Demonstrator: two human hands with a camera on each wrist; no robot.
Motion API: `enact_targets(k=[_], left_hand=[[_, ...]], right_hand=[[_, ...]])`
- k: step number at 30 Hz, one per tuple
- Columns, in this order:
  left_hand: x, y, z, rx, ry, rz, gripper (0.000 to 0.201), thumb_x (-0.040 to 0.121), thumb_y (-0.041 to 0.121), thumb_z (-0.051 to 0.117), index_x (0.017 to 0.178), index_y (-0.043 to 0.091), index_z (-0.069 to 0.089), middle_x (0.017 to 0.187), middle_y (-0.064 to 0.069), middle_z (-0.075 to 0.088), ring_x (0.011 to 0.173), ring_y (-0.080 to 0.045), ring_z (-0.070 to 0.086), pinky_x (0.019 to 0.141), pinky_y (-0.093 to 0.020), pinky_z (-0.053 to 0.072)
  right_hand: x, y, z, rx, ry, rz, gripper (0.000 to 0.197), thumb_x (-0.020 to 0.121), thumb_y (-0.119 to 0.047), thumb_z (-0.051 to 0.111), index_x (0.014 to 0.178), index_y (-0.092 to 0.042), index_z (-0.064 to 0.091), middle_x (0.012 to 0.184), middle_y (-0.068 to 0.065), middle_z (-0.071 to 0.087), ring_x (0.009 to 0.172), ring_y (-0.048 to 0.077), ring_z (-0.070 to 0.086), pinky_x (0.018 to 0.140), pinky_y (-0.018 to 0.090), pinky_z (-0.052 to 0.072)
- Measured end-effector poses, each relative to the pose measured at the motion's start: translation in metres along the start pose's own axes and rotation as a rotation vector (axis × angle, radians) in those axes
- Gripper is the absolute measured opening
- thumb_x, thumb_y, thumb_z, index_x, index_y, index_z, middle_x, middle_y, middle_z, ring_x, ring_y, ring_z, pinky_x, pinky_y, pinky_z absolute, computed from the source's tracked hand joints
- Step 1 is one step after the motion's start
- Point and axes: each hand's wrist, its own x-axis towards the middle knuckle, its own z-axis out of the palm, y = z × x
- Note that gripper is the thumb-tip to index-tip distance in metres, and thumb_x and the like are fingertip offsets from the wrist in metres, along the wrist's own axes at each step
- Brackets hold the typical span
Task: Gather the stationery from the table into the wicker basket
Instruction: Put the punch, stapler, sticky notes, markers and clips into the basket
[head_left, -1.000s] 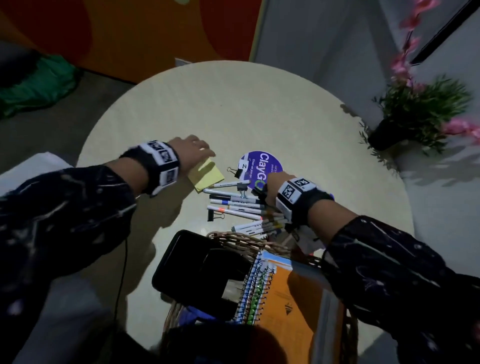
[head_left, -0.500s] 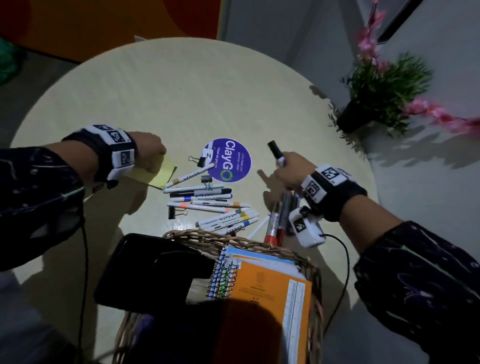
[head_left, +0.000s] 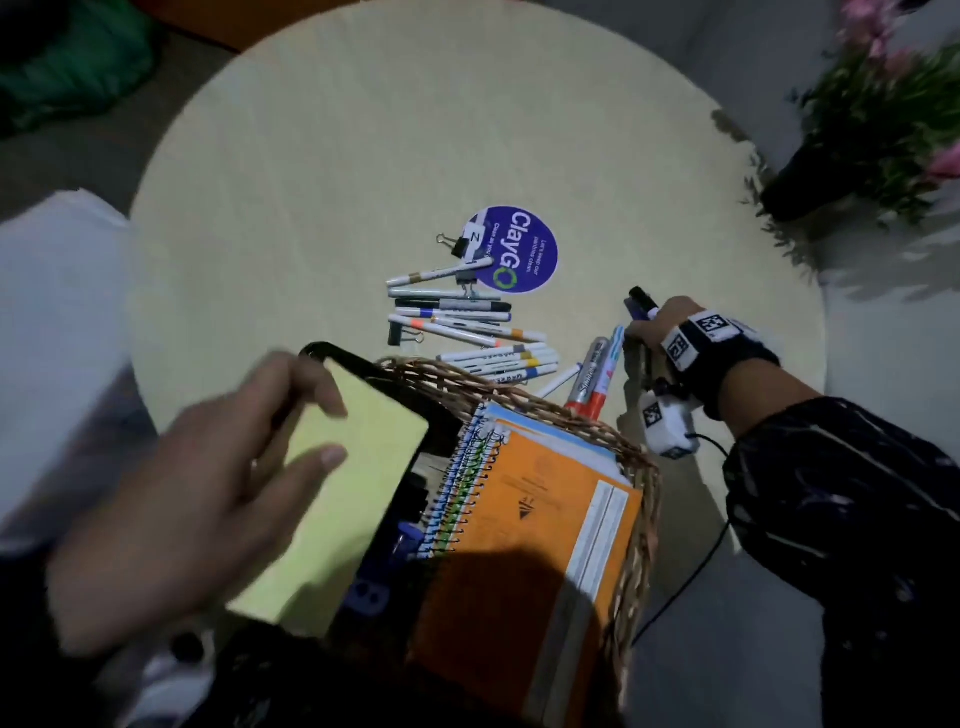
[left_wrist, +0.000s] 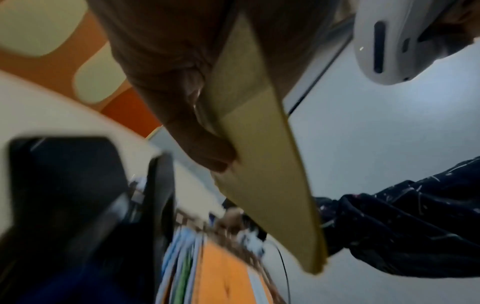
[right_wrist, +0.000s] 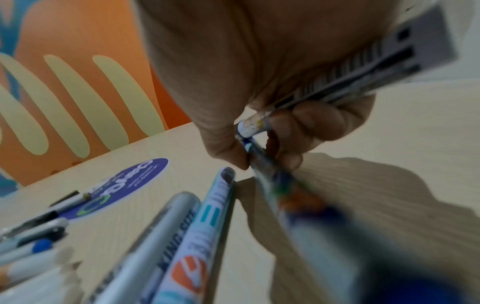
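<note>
Left hand (head_left: 208, 478) carries the yellow sticky-note pad (head_left: 343, 483) over the near-left part of the wicker basket (head_left: 644, 499), thumb and fingers pinching its edge, the other fingers loosely spread. To finish well, I'd lower the pad flat onto the black case (head_left: 358, 364) or beside the orange notebook (head_left: 524, 525) before letting go, so it doesn't slide off the rim. Right hand (head_left: 660, 325), just beyond the basket's far-right corner, has its fingers curled round a bundle of markers (head_left: 641, 304); best to gather the two loose markers (head_left: 597, 374) lying at the rim before lifting. More pens (head_left: 457, 322) and binder clips lie on the table (head_left: 363, 130) beyond the basket, near the purple sticker (head_left: 519, 249). Right wrist view shows thumb and forefinger pinching a marker barrel (right_wrist: 262, 160), hidden from the head camera. Left wrist view shows the pad's underside (left_wrist: 262, 164) and fingers (left_wrist: 205, 152) beneath it.
</note>
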Motion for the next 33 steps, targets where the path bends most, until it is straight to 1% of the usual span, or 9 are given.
enact_targets(k=[7, 10, 14, 16, 19, 24, 26, 28, 33], left_hand=[[-0.031, -0.059, 0.048, -0.016, -0.299, -0.181, 0.020, 0.087, 0.037, 0.056, 0.087, 0.057, 0.057, 0.087, 0.021, 0.063, 0.077, 0.014, 0.058, 0.067, 0.002, 0.041], [-0.020, -0.066, 0.058, 0.101, -0.394, -0.158, 0.030, 0.094, 0.025, 0.059, 0.091, 0.054, 0.052, 0.107, 0.015, 0.052, 0.082, 0.005, 0.059, 0.072, -0.007, 0.043], [-0.017, -0.063, 0.075, 0.349, -0.583, -0.173, 0.061, 0.095, 0.024, 0.067, 0.150, 0.023, 0.042, 0.160, -0.008, 0.028, 0.140, -0.027, 0.047, 0.112, -0.037, 0.047], [-0.026, -0.062, 0.071, 0.440, -0.576, -0.069, 0.094, 0.067, 0.026, 0.093, 0.147, 0.029, 0.043, 0.149, -0.016, 0.046, 0.120, -0.038, 0.063, 0.084, -0.048, 0.064], [-0.035, -0.064, 0.068, 0.467, -0.601, -0.044, 0.114, 0.016, 0.023, 0.102, 0.120, 0.040, 0.059, 0.115, -0.017, 0.053, 0.068, -0.030, 0.071, 0.032, -0.024, 0.051], [-0.027, -0.031, 0.023, 0.602, -0.417, 0.061, 0.089, 0.040, 0.038, 0.100, 0.117, 0.038, 0.057, 0.111, -0.013, 0.048, 0.074, -0.031, 0.061, 0.036, -0.033, 0.055], [-0.009, -0.018, -0.008, 0.567, -0.225, 0.244, 0.045, 0.083, 0.065, 0.058, 0.118, 0.037, 0.055, 0.109, -0.003, 0.048, 0.080, -0.025, 0.052, 0.044, -0.040, 0.059], [0.032, -0.008, -0.035, 0.548, -0.082, 0.335, 0.051, 0.093, 0.069, 0.025, 0.117, 0.036, 0.056, 0.104, 0.007, 0.052, 0.077, -0.023, 0.059, 0.053, -0.043, 0.061], [0.184, 0.011, -0.047, 0.618, -0.099, 0.359, 0.029, 0.096, 0.033, 0.063, 0.112, 0.010, 0.069, 0.099, -0.013, 0.071, 0.078, -0.028, 0.063, 0.075, -0.037, 0.054]], right_hand=[[-0.084, -0.015, -0.034, 0.389, -0.058, -0.119, 0.022, 0.088, -0.020, 0.049, 0.068, -0.012, 0.053, 0.065, 0.010, 0.052, 0.059, 0.026, 0.052, 0.063, 0.030, 0.045], [-0.155, -0.022, -0.025, 0.793, -0.236, -0.147, 0.014, 0.092, -0.002, 0.043, 0.090, -0.010, 0.054, 0.059, 0.010, 0.059, 0.045, 0.016, 0.063, 0.045, 0.022, 0.051], [-0.222, -0.020, 0.022, 0.997, -0.387, -0.057, 0.022, 0.092, 0.002, 0.045, 0.112, -0.005, 0.049, 0.074, 0.013, 0.066, 0.061, 0.021, 0.068, 0.051, 0.028, 0.057], [-0.239, -0.013, 0.047, 1.051, -0.394, 0.022, 0.027, 0.092, 0.002, 0.046, 0.118, -0.007, 0.047, 0.083, 0.012, 0.064, 0.073, 0.025, 0.070, 0.066, 0.038, 0.058], [-0.254, -0.001, 0.074, 0.914, -0.295, 0.021, 0.036, 0.092, 0.000, 0.049, 0.122, -0.020, 0.045, 0.105, 0.012, 0.064, 0.093, 0.026, 0.068, 0.086, 0.047, 0.055], [-0.261, 0.011, 0.086, 0.771, -0.183, -0.044, 0.066, 0.090, -0.004, 0.055, 0.145, -0.018, 0.021, 0.113, 0.008, 0.049, 0.092, 0.015, 0.053, 0.073, 0.015, 0.046], [-0.259, 0.013, 0.074, 0.767, -0.146, -0.114, 0.068, 0.089, -0.004, 0.057, 0.144, -0.018, 0.021, 0.107, 0.007, 0.049, 0.090, 0.011, 0.053, 0.076, 0.012, 0.045], [-0.246, 0.015, 0.051, 0.751, -0.079, -0.221, 0.061, 0.088, -0.004, 0.058, 0.138, -0.022, 0.027, 0.101, -0.004, 0.050, 0.088, 0.002, 0.056, 0.075, 0.008, 0.045], [-0.164, 0.014, -0.012, -0.077, 0.283, -0.686, 0.050, 0.078, -0.011, 0.041, 0.127, -0.022, 0.047, 0.122, 0.010, 0.054, 0.105, 0.029, 0.055, 0.079, 0.041, 0.052]])
